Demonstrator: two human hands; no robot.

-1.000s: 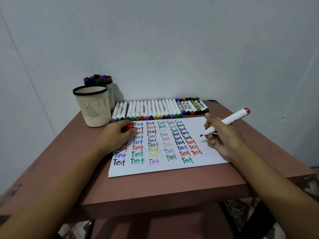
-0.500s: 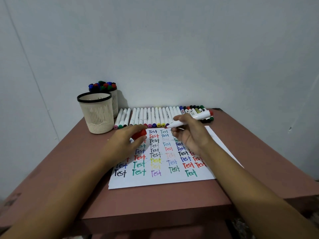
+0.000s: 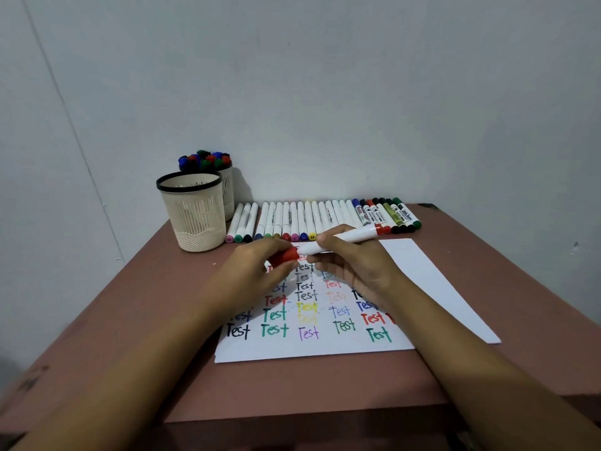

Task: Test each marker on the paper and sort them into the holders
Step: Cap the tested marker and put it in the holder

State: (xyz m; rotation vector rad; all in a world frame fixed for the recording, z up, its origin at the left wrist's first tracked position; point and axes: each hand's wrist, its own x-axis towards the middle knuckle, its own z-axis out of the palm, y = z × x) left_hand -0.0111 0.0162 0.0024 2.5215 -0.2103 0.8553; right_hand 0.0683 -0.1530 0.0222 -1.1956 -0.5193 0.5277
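My right hand [image 3: 354,265] grips a white marker with a red end [image 3: 351,237], held level above the paper [image 3: 422,288]. My left hand [image 3: 257,275] pinches the red cap [image 3: 287,256] right at the marker's tip end. The white paper carries rows of the word "Test" in many colours. A row of markers [image 3: 312,219] lies along the table's far edge. An empty beige mesh holder [image 3: 193,213] stands at the back left. Behind it a second holder [image 3: 226,190] is full of markers with coloured caps.
The reddish-brown table [image 3: 292,385] stands against a pale wall, in a corner. Its front edge is near me, and the right part of the paper bears no writing.
My right hand swung the marker from the paper's right side to its middle. The marker's tip now meets the red cap in my left hand, which lifted slightly off the paper.
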